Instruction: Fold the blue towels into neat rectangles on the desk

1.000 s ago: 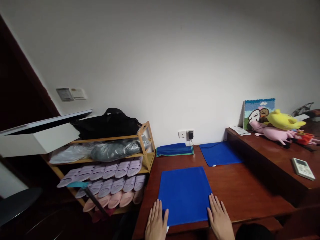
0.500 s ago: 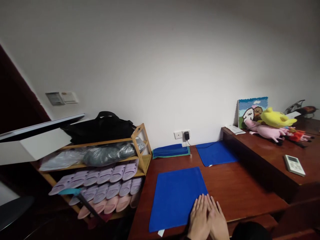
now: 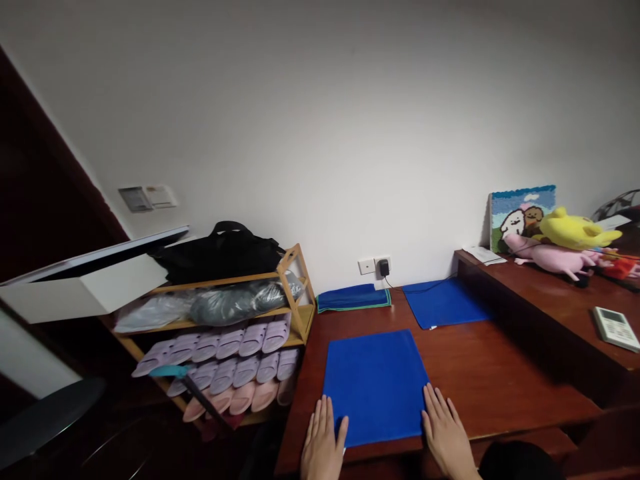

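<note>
A blue cloth [image 3: 375,387] lies flat on the brown wooden desk [image 3: 510,387]. My left hand [image 3: 324,440] rests at the cloth's lower left corner, fingers stretched out and thumb apart. At the lower right edge of the cloth is my right hand [image 3: 445,427], laid flat with its fingers extended. Neither hand holds anything. Farther back on the desk lie a second blue cloth [image 3: 445,303] and, to its left by the wall, a folded blue cloth [image 3: 354,298] with a green edge.
Left of the desk stands a wooden shoe rack [image 3: 300,320] with several lilac slippers [image 3: 230,343] and a black bag [image 3: 225,253] on top. A raised ledge on the right bears plush toys [image 3: 550,257] and a remote control [image 3: 616,328]. A plugged-in adapter [image 3: 384,267] trails a cable.
My hands, side by side at the cloth's right edge before, are now apart: the left has moved to the lower left corner. The view has shifted, so the scene sits farther right.
</note>
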Demonstrator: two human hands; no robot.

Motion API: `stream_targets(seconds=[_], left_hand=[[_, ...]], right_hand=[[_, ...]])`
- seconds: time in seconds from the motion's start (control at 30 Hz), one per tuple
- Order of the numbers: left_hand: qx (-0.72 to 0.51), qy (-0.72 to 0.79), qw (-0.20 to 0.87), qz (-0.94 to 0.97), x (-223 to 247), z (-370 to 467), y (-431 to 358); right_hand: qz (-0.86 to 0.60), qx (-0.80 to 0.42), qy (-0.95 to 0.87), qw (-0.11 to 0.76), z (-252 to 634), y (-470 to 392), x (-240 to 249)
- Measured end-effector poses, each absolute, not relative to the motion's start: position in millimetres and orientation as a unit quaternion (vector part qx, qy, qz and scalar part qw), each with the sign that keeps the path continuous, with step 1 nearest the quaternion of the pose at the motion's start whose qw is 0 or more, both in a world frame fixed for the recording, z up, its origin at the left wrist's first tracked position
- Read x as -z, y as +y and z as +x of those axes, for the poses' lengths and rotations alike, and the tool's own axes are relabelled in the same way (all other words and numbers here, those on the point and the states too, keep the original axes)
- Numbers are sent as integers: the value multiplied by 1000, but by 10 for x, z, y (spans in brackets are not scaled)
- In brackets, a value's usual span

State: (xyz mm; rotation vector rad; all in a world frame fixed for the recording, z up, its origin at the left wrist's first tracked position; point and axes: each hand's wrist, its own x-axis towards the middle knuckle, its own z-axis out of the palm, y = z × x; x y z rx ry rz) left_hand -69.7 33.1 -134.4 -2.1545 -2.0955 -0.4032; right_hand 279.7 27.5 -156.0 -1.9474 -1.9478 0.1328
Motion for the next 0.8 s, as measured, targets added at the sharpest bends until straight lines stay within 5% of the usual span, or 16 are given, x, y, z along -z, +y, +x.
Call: stream_targets(seconds=[0.3,0.53,0.8], left_hand=[[164,-693,59,-700,1452,-627,378],[137,-716,-26,-684,1174,-697,449],[155,-555,-88,-813,503,970,953]], right_hand=[[-698,-98,-693,153,2769,978,883],[-697,-123,-699,103,2737,1155,975],[-693,-118,-708,70,2748,1133,935]])
